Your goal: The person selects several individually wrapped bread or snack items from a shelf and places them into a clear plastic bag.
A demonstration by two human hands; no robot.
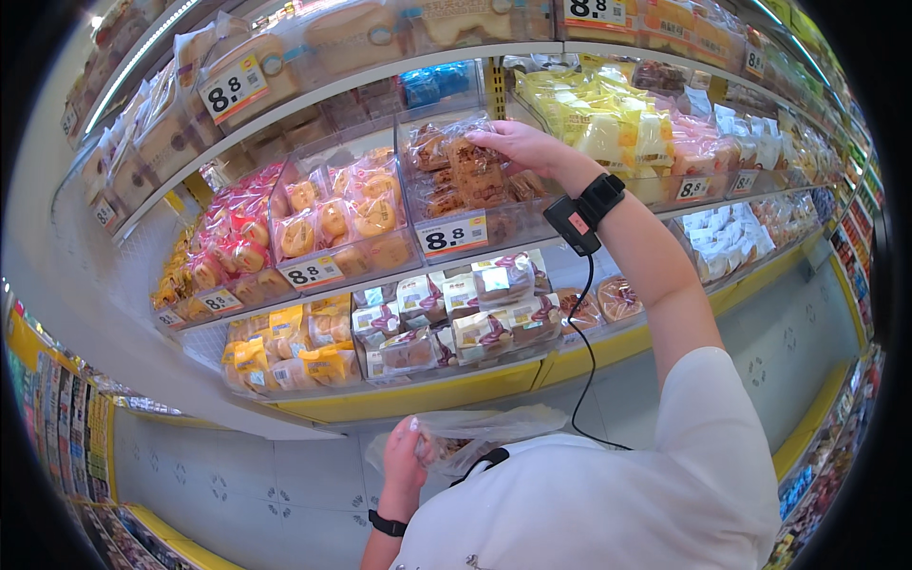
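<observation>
My right hand (527, 148) reaches into a clear plastic bin (524, 214) on the middle shelf. Its fingers grip the upper end of a brown cake in clear wrapping (476, 171), held upright over similar packets (436, 196). Part of the grip is hidden behind the hand. Low in front of my body, my left hand (405, 456) is closed around the gathered edge of a clear plastic bag (484, 426). Something brown shows through the bag, too blurred to name.
Left of the bin are packets of round yellow buns (335, 214) and pink-wrapped buns (235, 235). Yellow packets (605, 135) lie to the right. Bread loaves (342, 32) line the upper shelf edge (399, 68); boxed pastries (484, 328) sit below. A black cable (593, 356) hangs from my right wrist device (573, 224).
</observation>
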